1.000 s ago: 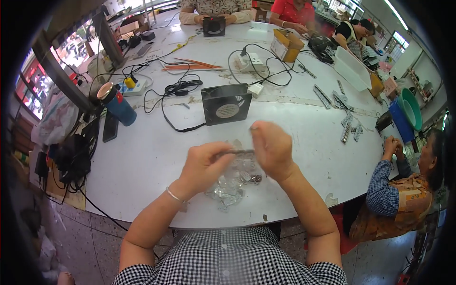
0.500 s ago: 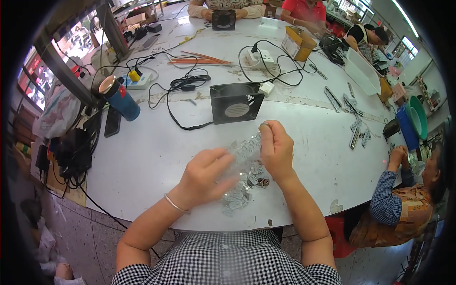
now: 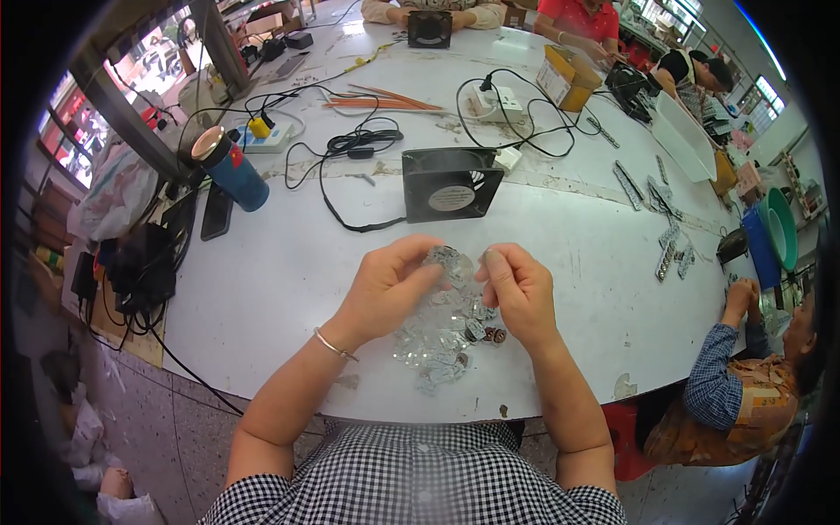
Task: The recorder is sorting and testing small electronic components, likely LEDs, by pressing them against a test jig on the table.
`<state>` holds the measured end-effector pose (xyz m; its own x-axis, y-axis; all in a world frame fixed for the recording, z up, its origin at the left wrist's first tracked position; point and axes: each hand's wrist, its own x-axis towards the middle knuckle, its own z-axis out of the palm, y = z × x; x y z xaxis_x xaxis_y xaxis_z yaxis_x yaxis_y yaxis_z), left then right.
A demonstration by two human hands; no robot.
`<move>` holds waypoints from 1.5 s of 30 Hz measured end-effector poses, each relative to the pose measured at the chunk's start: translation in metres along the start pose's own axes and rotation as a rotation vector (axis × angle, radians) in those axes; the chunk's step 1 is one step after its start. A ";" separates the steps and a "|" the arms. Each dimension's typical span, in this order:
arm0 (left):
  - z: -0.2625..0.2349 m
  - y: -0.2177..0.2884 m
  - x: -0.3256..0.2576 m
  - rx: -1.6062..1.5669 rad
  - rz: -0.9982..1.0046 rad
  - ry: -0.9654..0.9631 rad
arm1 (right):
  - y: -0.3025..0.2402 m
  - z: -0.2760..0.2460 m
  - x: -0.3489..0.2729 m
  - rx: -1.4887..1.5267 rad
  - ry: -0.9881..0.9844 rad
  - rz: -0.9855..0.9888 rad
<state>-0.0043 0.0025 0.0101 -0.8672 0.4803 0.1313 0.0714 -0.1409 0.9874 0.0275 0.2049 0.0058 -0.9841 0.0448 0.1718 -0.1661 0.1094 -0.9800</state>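
My left hand [image 3: 392, 287] pinches a small silvery, patterned piece [image 3: 449, 260] between thumb and fingers, above the table. Its exact kind is too blurred to tell. Close to its right side, my right hand [image 3: 519, 296] is closed with thumb against forefinger; whatever it may hold is hidden. Below both hands lies a loose pile of small clear and silvery pieces [image 3: 429, 337], with a few brown round pieces [image 3: 494, 335] at its right edge. Just beyond the hands stands a black square fan [image 3: 451, 188] with a pale round label and a cable running left.
At left are a blue tumbler [image 3: 234, 175], a phone [image 3: 216, 213] and a power strip [image 3: 265, 136]. Coiled black cable [image 3: 359, 140] lies behind. Silvery strips [image 3: 669, 249] lie at right, near a seated co-worker [image 3: 744, 385]. Orange sticks [image 3: 381, 102] and a cardboard box [image 3: 567, 79] lie farther back.
My left hand has moved up and right from beside the pile and now pinches a silvery piece. The bunch of clear pieces between my hands has come down onto the pile.
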 end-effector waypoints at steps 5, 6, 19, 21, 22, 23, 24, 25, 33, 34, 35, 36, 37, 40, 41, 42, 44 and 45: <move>-0.001 0.000 -0.003 -0.095 0.043 0.026 | 0.002 0.000 -0.002 -0.068 -0.254 0.091; -0.003 -0.002 -0.003 -0.075 0.052 0.056 | 0.001 -0.002 -0.001 -0.024 -0.329 0.161; -0.014 0.003 -0.007 0.079 0.109 0.295 | 0.002 0.000 0.001 -0.252 -0.229 -0.257; -0.010 0.020 -0.007 0.667 0.364 0.244 | 0.000 -0.005 0.001 -0.374 -0.302 -0.281; -0.004 0.033 -0.007 1.250 0.619 0.173 | -0.001 -0.008 -0.001 -0.497 -0.379 -0.303; 0.008 0.039 -0.007 1.282 0.568 0.083 | -0.001 -0.007 -0.004 -0.499 -0.374 -0.292; 0.013 0.038 -0.007 1.285 0.565 0.084 | -0.002 -0.001 -0.005 -0.511 -0.404 -0.370; 0.016 0.037 -0.007 1.229 0.396 -0.073 | -0.004 0.003 -0.007 -0.523 -0.434 -0.447; -0.006 0.016 0.004 0.783 0.173 -0.090 | -0.009 -0.009 -0.001 -0.177 -0.153 -0.312; -0.006 0.014 0.004 0.784 0.171 -0.090 | -0.013 -0.013 -0.002 -0.016 -0.032 -0.030; -0.007 0.009 0.004 0.689 0.148 -0.083 | -0.005 -0.017 0.000 -0.022 -0.067 -0.031; -0.006 0.006 0.004 0.592 0.121 -0.084 | -0.001 -0.016 0.000 -0.021 -0.061 -0.025; -0.005 0.004 0.004 0.590 0.116 -0.092 | 0.003 -0.013 0.000 -0.073 -0.081 -0.050; -0.003 0.003 0.002 0.563 0.083 -0.104 | 0.000 -0.005 -0.002 -0.154 -0.105 -0.080; -0.002 0.001 0.001 0.569 0.088 -0.103 | -0.001 -0.003 -0.003 -0.183 -0.107 -0.091; -0.002 0.000 0.001 0.577 0.096 -0.102 | -0.001 -0.003 -0.002 -0.183 -0.109 -0.087; -0.004 -0.002 0.001 0.605 0.115 -0.104 | 0.001 -0.002 -0.002 -0.224 -0.159 -0.094; -0.005 -0.003 0.001 0.634 0.140 -0.109 | 0.002 -0.003 -0.001 -0.225 -0.161 -0.091</move>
<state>-0.0080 -0.0008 0.0069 -0.7764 0.5839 0.2371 0.4849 0.3131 0.8166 0.0287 0.2076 0.0041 -0.9660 -0.1320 0.2224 -0.2541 0.3242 -0.9112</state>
